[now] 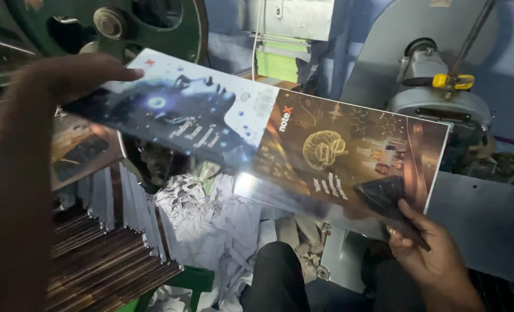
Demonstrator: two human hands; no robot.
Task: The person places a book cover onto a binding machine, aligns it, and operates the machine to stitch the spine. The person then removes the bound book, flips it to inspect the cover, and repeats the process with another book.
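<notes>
Up close, the left hand (72,72) pinches the top corner of a big shiny printed sheet (257,144). Lower down, the right hand (436,254) grips the sheet's other corner tight. It hangs tilted in the air over white paper scraps (210,219). More printed sheets sit in a stack (104,260) beside them.

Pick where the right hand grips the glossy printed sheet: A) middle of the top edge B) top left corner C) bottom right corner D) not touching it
C: the right hand pinches the printed sheet at its bottom right corner, while the left hand holds the far left end.
</notes>
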